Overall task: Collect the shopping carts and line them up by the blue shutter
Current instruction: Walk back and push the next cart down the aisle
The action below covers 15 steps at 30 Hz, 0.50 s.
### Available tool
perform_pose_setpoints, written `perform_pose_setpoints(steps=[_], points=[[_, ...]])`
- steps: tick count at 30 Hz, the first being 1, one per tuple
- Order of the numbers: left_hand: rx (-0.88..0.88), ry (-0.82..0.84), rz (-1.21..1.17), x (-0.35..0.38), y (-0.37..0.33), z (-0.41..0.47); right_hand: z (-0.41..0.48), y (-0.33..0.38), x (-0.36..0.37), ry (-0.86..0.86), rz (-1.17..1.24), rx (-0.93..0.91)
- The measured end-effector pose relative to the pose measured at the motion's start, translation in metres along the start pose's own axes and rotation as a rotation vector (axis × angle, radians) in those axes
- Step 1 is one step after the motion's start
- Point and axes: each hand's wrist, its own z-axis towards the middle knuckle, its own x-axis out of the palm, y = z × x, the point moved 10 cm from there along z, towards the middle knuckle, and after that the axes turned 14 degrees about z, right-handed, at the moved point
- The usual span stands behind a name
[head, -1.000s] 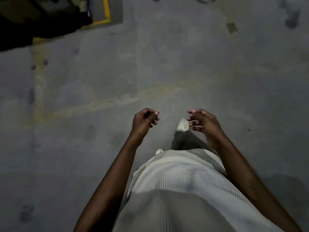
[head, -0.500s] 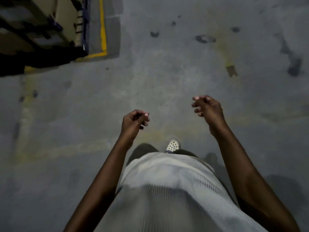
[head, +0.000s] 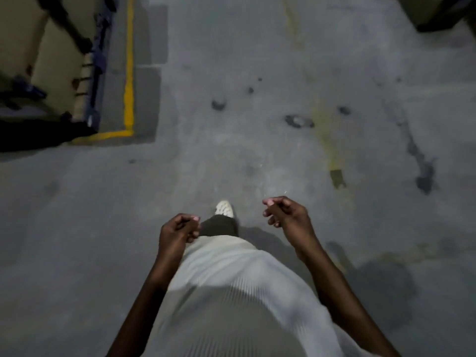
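Stained concrete floor (head: pixel 231 155), yellow line (head: pixel 128 73) beside perhaps racking (head: pixel 96 60); left hand (head: pixel 177 234), right hand (head: pixel 289 217): fingers (head: pixel 192 220) loosely curled, empty.

Bare hands: two were seen, the left hand (head: pixel 179 229) and the right hand (head: pixel 286 215).
White perforated shoe (head: pixel 224 208): one showed.
Pale ribbed fabric shirt (head: pixel 231 292): one.
Yellow painted L-shaped floor line (head: pixel 128 73): one.
Dark blue metal frame (head: pixel 99 60): one, blurred.

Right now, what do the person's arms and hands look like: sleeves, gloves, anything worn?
The left arm and right arm are bare, with no sleeve in view. The left hand and right hand wear no gloves; no watch, band or ring shows, though the picture is dim. The top is pale and finely ribbed.
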Motion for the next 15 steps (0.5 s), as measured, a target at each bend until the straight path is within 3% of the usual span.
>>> perform_pose_setpoints(steps=[3,7,11,15], points=[[0.047,0.030,0.061,0.022,-0.098,0.078,0.078,0.087,0.002,-0.091,0.023,-0.110],[0.302,0.179,0.260,0.066,-0.258,0.154,0.158,0.191,0.010,-0.171,0.078,-0.257],[0.555,0.259,0.513,0.113,-0.377,0.217,0.241,0.237,0.018,-0.143,0.102,-0.262],[0.558,0.245,0.477,0.155,-0.440,0.299,0.352,0.255,0.030,-0.089,0.092,-0.201]])
